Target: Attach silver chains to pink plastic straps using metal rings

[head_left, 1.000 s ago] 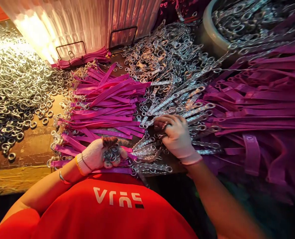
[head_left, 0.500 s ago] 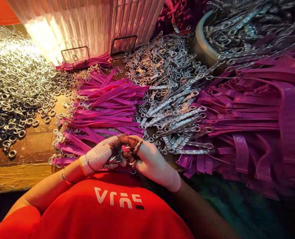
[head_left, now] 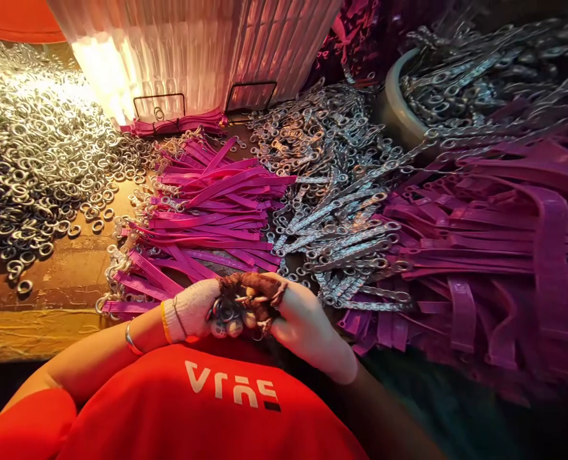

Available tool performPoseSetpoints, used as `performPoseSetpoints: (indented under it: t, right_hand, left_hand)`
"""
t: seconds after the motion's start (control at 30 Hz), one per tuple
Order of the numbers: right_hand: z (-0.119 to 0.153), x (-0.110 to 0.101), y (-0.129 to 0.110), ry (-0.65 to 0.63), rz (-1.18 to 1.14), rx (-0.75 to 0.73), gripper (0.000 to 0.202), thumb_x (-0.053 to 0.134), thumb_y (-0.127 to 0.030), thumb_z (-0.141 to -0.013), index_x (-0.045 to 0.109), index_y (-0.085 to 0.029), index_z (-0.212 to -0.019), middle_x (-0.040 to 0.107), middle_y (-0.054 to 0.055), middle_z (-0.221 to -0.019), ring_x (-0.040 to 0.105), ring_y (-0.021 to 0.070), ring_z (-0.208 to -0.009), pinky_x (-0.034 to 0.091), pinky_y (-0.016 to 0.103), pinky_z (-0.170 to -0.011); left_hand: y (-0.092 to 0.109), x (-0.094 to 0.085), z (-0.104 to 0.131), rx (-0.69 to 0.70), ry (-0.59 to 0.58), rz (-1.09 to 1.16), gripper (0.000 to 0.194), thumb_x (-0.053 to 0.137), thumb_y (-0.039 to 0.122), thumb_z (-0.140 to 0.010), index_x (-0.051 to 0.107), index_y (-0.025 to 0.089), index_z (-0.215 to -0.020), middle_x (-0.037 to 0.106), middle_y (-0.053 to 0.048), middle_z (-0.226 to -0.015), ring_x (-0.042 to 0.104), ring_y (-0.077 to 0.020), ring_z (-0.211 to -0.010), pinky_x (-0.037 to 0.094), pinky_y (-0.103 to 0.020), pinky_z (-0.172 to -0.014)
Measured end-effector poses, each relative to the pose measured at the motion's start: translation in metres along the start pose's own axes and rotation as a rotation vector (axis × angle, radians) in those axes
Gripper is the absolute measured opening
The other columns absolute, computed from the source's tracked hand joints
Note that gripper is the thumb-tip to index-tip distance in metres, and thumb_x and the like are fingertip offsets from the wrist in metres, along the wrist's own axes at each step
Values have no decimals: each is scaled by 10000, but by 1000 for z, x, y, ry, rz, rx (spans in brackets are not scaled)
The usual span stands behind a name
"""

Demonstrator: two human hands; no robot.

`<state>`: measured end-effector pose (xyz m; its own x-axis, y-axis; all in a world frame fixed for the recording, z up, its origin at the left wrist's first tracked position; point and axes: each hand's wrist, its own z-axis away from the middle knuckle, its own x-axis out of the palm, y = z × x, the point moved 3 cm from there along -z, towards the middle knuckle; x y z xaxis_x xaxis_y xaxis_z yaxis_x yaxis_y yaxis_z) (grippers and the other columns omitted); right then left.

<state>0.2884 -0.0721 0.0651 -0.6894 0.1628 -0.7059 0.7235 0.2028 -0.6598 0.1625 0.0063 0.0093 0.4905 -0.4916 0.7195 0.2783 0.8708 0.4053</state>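
Note:
My left hand (head_left: pixel 202 310), in a white knitted glove with dark fingers, is curled around several metal rings (head_left: pixel 229 310) close to my red shirt. Fingertips of both hands meet over the rings. My right hand (head_left: pixel 298 316), gloved too, has its fingers bent inward in a pinch; what they grip is too small and dark to make out. Just beyond the hands lies a row of pink straps (head_left: pixel 226 220) with metal links at their left ends. Braided metal chain pieces (head_left: pixel 336 236) are heaped to the right of the straps.
Loose metal rings (head_left: pixel 39 160) cover the table's left side. A ribbed, translucent panel (head_left: pixel 188 57) stands at the back beside a bright light. A tub (head_left: pixel 396 105) full of metal pieces sits at back right. Wider purple straps (head_left: pixel 480 236) are piled on the right.
Both hands have shifted slightly down in view. My left hand has turned and its fingers have parted a little, showing more of the rings and fingertips. The whole view has moved slightly.

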Motion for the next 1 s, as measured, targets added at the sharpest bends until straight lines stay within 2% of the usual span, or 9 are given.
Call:
performPoseSetpoints:
  t: [0.1,0.33,0.43,0.5,0.57,0.63,0.7,0.8,1.0]
  right_hand:
    - [8,-7,8,77,-54,131,430,558,-107,-831,607,-262,-1229,720,42,-1032,684,180,-900,545,290,-782]
    - [14,4,9,133,-308,403,324,609,-217,-848,654,-241,-1168,713,28,-955,666,163,-807,545,276,-720]
    - [13,8,9,229,-528,566,245,636,-285,-827,671,-224,-1062,666,1,-804,614,135,-675,513,249,-599]
    - [13,8,10,320,-708,660,212,640,-314,-823,655,-228,-1016,610,-27,-724,558,105,-580,458,220,-507]
    - [12,4,11,397,-806,710,214,653,-332,-830,641,-238,-1022,604,-35,-723,542,89,-552,431,204,-478]
    - [11,-1,10,413,-763,693,240,683,-331,-822,650,-243,-1043,644,-20,-771,597,104,-607,477,220,-529]
    - [8,-3,6,374,-620,623,259,720,-320,-796,676,-239,-1039,685,-2,-811,654,136,-682,526,253,-602]
    - [5,-3,0,292,-421,499,242,735,-289,-789,706,-242,-1024,726,9,-836,688,167,-742,555,284,-665]
    - [0,-1,-1,148,-194,264,287,640,-182,-847,681,-262,-1119,726,14,-931,687,165,-822,556,288,-745]
  left_hand:
    - [2,4,5,-4,38,49,403,652,461,-771,677,88,-921,664,-84,-746,541,-102,-461,244,-171,-322]
    - [3,10,8,193,91,-131,223,619,336,-803,619,121,-860,534,7,-620,329,-42,-404,202,-172,-355]
    - [15,5,15,493,314,-574,201,608,327,-837,653,150,-920,598,-21,-687,464,-90,-512,368,-196,-455]
    - [29,2,25,792,491,-906,176,610,266,-819,699,153,-922,667,-76,-836,601,-160,-753,495,-260,-680]
    - [39,-2,32,960,589,-1044,221,597,238,-813,725,154,-973,688,-107,-971,623,-204,-926,500,-307,-828]
    - [43,-9,30,842,512,-923,300,566,262,-834,713,151,-1071,691,-101,-959,634,-180,-827,507,-281,-729]
    - [37,-14,21,564,294,-606,370,548,325,-835,692,127,-1111,687,-93,-877,594,-132,-623,445,-227,-535]
    - [21,-13,7,247,1,-139,462,553,455,-781,694,67,-990,681,-122,-786,575,-137,-518,386,-221,-433]
    - [9,-5,2,106,-92,-120,275,690,339,-725,666,96,-852,650,-63,-711,554,-96,-451,239,-174,-345]
